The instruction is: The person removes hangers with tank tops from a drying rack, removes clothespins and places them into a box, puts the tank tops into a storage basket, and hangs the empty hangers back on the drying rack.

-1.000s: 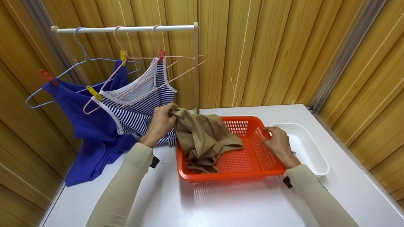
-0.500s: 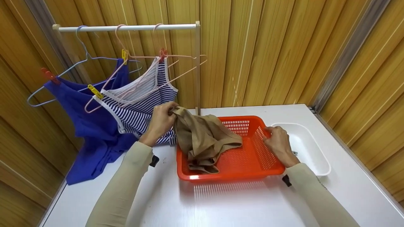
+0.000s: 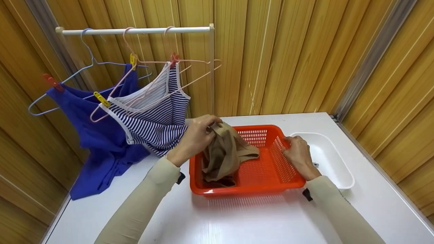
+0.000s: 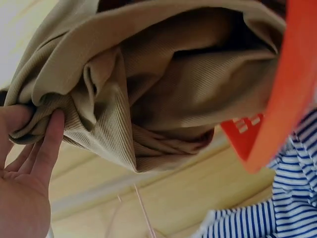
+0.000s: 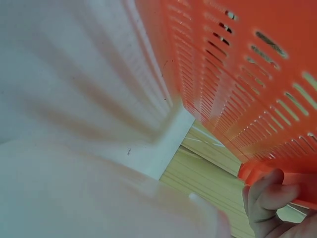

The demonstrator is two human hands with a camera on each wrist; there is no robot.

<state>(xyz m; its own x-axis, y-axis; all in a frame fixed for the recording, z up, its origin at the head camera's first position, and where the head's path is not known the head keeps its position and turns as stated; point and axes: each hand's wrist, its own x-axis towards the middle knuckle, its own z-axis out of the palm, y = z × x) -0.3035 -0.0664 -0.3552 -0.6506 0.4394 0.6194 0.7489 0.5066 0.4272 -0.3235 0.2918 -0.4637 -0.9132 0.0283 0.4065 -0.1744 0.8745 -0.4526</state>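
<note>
A brown ribbed garment lies bunched in the left part of the red perforated basket. My left hand pinches its upper edge between thumb and fingers, above the basket's back left. The left wrist view shows folds of the garment hanging from that pinch; its exact kind is hidden by the bunching. At the basket's right side, my right hand grips the rim. In the right wrist view, the fingers curl at the edge of the basket.
Left of the basket, a striped tank top and a blue garment hang, clipped to hangers, from a white rail. A white tray stands right of the basket on the white table. Panelled walls enclose the back and sides.
My left hand has moved right, drawing the garment's held edge over the basket, and the cloth is more bunched. My right hand and the basket have stayed in place.
</note>
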